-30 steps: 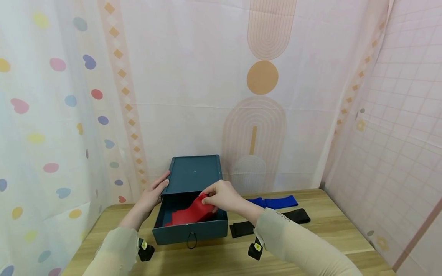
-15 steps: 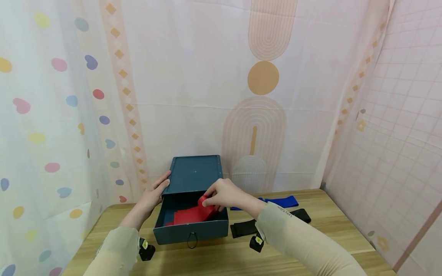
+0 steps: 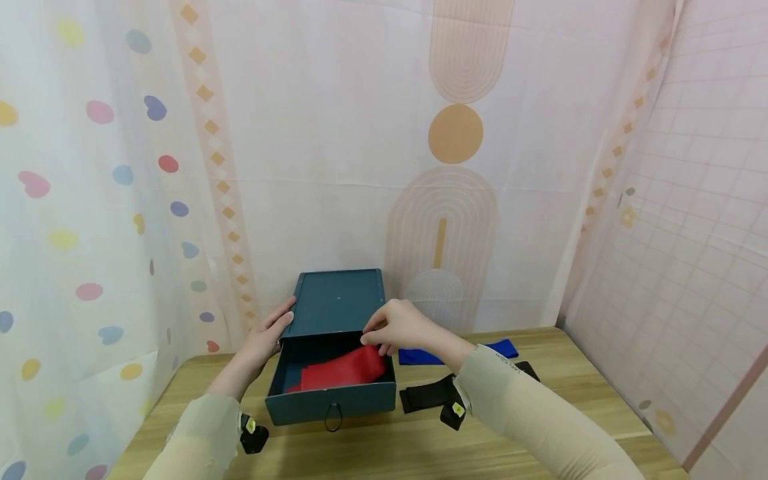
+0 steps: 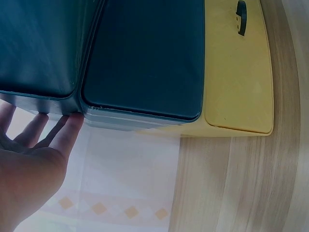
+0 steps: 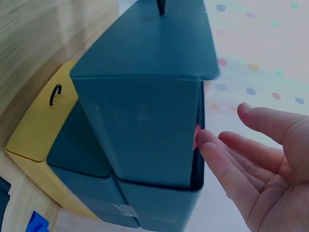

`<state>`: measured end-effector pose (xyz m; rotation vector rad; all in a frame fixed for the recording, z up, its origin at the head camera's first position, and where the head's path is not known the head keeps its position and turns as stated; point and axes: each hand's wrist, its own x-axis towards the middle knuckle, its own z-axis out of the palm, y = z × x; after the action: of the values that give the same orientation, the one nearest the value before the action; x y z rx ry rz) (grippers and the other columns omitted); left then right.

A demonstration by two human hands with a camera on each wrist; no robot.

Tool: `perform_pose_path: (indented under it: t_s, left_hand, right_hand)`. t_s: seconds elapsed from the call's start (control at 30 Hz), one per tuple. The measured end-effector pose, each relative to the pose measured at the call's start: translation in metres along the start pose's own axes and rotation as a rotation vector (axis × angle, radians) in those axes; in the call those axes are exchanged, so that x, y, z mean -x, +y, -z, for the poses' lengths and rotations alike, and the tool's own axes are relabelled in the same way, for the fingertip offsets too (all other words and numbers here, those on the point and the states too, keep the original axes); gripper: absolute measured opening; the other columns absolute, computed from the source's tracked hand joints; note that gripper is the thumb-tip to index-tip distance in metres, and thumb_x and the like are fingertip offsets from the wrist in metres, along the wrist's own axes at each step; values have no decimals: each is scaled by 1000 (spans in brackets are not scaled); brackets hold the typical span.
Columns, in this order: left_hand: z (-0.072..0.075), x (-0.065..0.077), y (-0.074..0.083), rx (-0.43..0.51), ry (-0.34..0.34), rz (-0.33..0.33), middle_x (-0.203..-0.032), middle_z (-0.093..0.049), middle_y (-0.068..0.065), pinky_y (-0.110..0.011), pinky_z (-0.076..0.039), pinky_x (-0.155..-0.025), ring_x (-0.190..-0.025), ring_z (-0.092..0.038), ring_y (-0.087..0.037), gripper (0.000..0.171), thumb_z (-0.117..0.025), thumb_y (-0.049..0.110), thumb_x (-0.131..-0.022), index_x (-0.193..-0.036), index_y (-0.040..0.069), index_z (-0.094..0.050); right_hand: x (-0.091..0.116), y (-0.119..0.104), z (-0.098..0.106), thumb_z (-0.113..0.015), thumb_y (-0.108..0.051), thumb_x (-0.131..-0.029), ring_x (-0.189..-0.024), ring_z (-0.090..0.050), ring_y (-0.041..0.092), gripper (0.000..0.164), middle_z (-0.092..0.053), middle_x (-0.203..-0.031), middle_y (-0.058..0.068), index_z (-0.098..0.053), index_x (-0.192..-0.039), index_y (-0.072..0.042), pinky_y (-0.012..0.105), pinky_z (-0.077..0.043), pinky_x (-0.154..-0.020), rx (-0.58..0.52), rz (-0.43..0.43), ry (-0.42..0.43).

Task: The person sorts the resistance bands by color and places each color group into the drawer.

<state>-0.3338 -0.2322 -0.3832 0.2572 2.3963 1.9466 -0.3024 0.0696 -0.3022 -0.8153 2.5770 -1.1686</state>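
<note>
A red folded fabric band [image 3: 342, 370] lies in the pulled-out top drawer [image 3: 330, 408] of a dark teal cabinet [image 3: 339, 300]. Just over the drawer's right wall is my right hand [image 3: 403, 328], near the band's right end. In the right wrist view its thumb and fingers are spread apart with nothing between them, a fingertip right at the drawer's rim. My left hand [image 3: 264, 340] rests against the cabinet's left side. Its fingertips touch the side from below in the left wrist view, fingers [image 4: 67, 133] extended. Only a sliver of red shows in the right wrist view.
Below the open drawer are a closed teal drawer [image 4: 145, 58] and a yellow drawer [image 4: 239, 72] with a black pull loop. Right of the cabinet, a blue band [image 3: 419, 357] and a black band [image 3: 429, 393] lie on the wooden table [image 3: 360, 453], partly behind my right arm.
My right hand has let go of the red band and moved up and right to the drawer's edge. The band's raised end has dropped into the drawer. The left hand stays put.
</note>
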Motion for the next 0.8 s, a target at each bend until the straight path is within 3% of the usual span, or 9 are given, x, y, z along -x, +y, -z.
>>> perform_pose_path:
  t_s: [0.23, 0.43, 0.6, 0.8]
  left_hand:
    - [1, 1, -2, 8, -2, -5, -162, -3, -11, -60, -25, -109, -141, -22, -39, 62, -43, 46, -102, -156, 28, -19]
    - [2, 0, -1, 4, 8, 4, -162, -4, -11, -59, -25, -109, -140, -24, -40, 61, -43, 45, -103, -156, 28, -19]
    - [2, 1, 1, 1, 5, -6, -162, -4, -12, -59, -24, -109, -141, -23, -40, 62, -43, 46, -103, -157, 25, -19]
    - [4, 1, 0, -6, 9, -1, -162, -4, -12, -60, -23, -109, -142, -20, -40, 63, -43, 47, -102, -157, 25, -20]
  right_hand:
    - [15, 4, 9, -70, -20, -91, -67, -69, 22, 22, -73, -88, 12, -74, -105, -4, 30, -57, -59, -44, 35, 26]
    - [40, 4, 6, -70, -21, -91, -73, -70, 29, 24, -72, -88, 14, -74, -106, -3, 32, -58, -62, -170, 117, 35]
    - [59, 4, -10, -70, -19, -91, -74, -70, 29, 22, -72, -90, 16, -74, -105, -3, 33, -58, -63, -283, 143, 19]
    - [74, 9, -43, -71, -15, -89, -73, -71, 25, 21, -73, -86, 12, -74, -105, -1, 32, -58, -62, -436, 125, -6]
